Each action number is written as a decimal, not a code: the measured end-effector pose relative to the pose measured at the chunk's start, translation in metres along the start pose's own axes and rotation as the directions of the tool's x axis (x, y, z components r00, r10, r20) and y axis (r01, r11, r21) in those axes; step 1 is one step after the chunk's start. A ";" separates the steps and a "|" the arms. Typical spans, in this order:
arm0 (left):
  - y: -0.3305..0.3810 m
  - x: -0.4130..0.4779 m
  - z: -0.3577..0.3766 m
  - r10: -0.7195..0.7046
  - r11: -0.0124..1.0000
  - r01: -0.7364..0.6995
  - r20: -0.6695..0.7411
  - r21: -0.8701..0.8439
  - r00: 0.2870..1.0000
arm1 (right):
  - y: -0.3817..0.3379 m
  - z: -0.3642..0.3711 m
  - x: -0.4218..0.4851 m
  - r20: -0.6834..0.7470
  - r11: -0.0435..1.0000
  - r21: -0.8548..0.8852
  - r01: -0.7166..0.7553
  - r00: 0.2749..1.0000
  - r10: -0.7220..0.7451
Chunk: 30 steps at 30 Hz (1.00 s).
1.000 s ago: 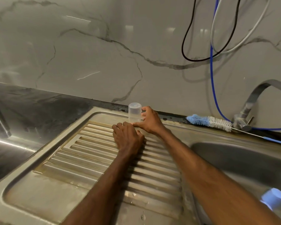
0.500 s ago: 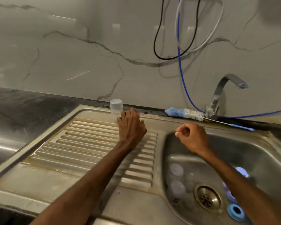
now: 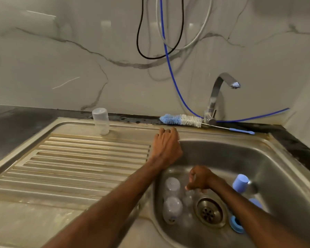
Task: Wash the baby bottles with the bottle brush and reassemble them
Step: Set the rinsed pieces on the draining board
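The right hand (image 3: pixel 200 179) is down in the basin (image 3: pixel 249 154), with its fingers curled and pointing at the clear bottles (image 3: pixel 172 187) that lie left of the drain (image 3: pixel 208 212). Its fingertips meet a clear piece there, but I cannot tell whether they pinch it. The left hand (image 3: pixel 166 147) rests knuckles-up on the rim where the draining board (image 3: pixel 79 158) meets the basin's back-left corner. Its fingers are loosely bent and hold nothing.

The standing bottle (image 3: pixel 100 120) is on the board's flat back ledge, close to the wall edge and well apart from both hands. The bottle brush (image 3: pixel 181 120) lies along that ledge against the wall, its wire end by the foot of the tap (image 3: pixel 215 97). A blue cap (image 3: pixel 240 183) and a blue ring (image 3: pixel 236 223) sit at the basin's right side, beyond the right forearm. Bare steel shows between the right hand and the basin's back wall, and the ribbed board lies open left of the left arm.

Half a second ago the left hand lay on the ribs just beside the standing bottle; it has shifted right to the rim. The right hand was then up over the basin's back-left corner and has since dropped to the floor. The standing bottle and bottle brush have not moved.
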<state>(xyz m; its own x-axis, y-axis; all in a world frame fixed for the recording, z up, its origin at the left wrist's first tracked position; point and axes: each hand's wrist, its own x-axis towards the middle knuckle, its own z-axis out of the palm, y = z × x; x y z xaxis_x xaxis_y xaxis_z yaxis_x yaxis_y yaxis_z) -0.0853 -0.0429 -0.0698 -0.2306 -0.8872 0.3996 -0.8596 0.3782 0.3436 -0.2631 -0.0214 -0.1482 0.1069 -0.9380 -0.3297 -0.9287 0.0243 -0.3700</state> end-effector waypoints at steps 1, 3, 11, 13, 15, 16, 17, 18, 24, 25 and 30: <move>0.000 0.000 0.001 0.003 1.000 -0.003 0.009 -0.003 1.000 | 0.000 0.003 0.002 0.001 1.000 -0.018 0.001 1.000 -0.001; 0.000 -0.001 0.003 0.019 1.000 -0.018 0.024 -0.018 1.000 | -0.002 0.005 0.005 0.007 0.999 -0.038 0.020 1.000 -0.020; 0.025 0.028 -0.003 0.225 0.972 -0.224 0.006 -0.068 0.974 | 0.008 -0.061 -0.010 -0.308 0.534 0.831 0.159 0.929 0.204; 0.041 0.050 -0.006 0.311 0.949 -0.312 -0.015 -0.038 0.950 | 0.012 -0.084 -0.024 -0.344 0.262 0.922 0.284 0.913 0.219; 0.057 0.071 -0.007 0.397 0.917 -0.396 -0.001 0.033 0.918 | 0.019 -0.099 -0.036 -0.370 0.124 0.928 0.351 0.907 0.201; 0.063 0.080 -0.006 0.440 0.895 -0.440 0.019 0.076 0.898 | 0.024 -0.102 -0.039 -0.368 0.098 0.929 0.356 0.909 0.195; 0.069 0.087 -0.006 0.478 0.870 -0.480 0.044 0.114 0.877 | 0.027 -0.102 -0.042 -0.365 0.088 0.931 0.355 0.910 0.194; 0.074 0.093 -0.004 0.507 0.845 -0.512 0.073 0.154 0.859 | 0.032 -0.100 -0.042 -0.362 0.088 0.932 0.351 0.911 0.196; 0.086 0.112 0.005 0.554 0.713 -0.580 0.190 0.395 0.810 | 0.037 -0.085 -0.034 -0.451 0.261 0.882 0.393 0.863 0.226; 0.087 0.113 0.004 0.556 0.708 -0.579 0.185 0.405 0.810 | 0.036 -0.085 -0.034 -0.464 0.285 0.871 0.400 0.860 0.213; 0.090 0.111 0.003 0.560 0.695 -0.558 0.146 0.453 0.816 | 0.025 -0.083 -0.036 -0.508 0.352 0.832 0.429 0.844 0.172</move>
<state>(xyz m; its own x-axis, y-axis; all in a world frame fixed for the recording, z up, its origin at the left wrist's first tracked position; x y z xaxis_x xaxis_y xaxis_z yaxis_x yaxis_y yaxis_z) -0.1898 -0.1084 0.0035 -0.7358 -0.5504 0.3945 -0.6754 0.6387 -0.3686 -0.3192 -0.0155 -0.0737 -0.2502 -0.9631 0.0992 0.0144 -0.1061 -0.9943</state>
